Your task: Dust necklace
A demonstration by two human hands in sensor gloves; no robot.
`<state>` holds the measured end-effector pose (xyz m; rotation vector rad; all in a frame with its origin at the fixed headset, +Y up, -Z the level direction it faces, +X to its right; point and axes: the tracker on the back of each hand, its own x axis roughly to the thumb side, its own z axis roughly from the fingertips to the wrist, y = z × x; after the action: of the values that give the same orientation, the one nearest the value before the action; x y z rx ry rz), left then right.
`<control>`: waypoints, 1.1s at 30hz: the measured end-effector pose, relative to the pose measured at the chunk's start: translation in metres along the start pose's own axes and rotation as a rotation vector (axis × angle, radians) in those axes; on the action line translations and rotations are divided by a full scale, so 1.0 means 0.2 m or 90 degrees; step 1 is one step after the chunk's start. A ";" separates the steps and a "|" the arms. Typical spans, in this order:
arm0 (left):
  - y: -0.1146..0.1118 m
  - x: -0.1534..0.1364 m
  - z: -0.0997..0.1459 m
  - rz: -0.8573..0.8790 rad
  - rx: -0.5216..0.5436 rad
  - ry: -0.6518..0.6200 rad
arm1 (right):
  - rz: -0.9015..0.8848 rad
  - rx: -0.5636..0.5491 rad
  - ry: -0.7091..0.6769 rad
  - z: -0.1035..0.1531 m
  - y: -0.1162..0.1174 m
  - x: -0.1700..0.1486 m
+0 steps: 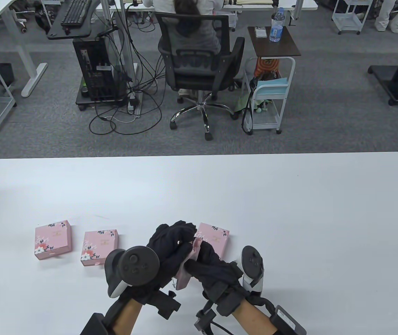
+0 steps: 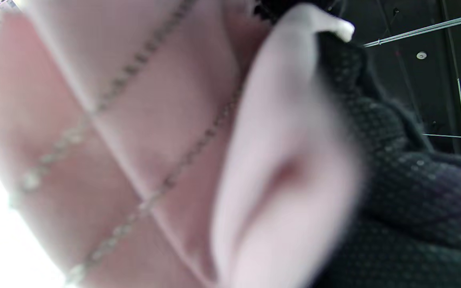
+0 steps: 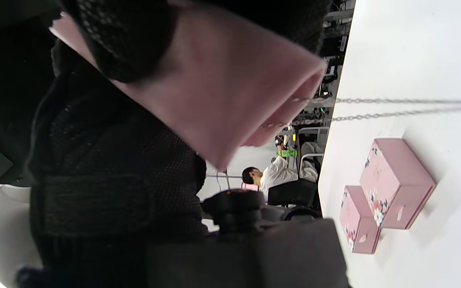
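Both gloved hands meet just above the near edge of the white table, the left hand and the right hand both with fingers curled round a pale pink cloth held between them. The necklace is a fine silvery chain of small links whose strands run across the pink cloth in the left wrist view and trail out from its folded edge in the right wrist view; which fingers actually pinch the chain seems impossible to tell. Three pink floral boxes lie on the table, one just behind the hands and two side by side to their left.
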<state>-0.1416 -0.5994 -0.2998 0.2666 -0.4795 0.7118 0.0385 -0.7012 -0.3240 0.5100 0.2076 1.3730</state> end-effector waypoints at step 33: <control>0.03 0.02 0.01 0.011 0.012 -0.007 | 0.080 0.032 -0.043 0.00 0.00 -0.08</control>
<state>-0.1441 -0.5927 -0.2951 0.2847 -0.4867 0.7328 0.0346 -0.7176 -0.3259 0.6182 0.1575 1.4725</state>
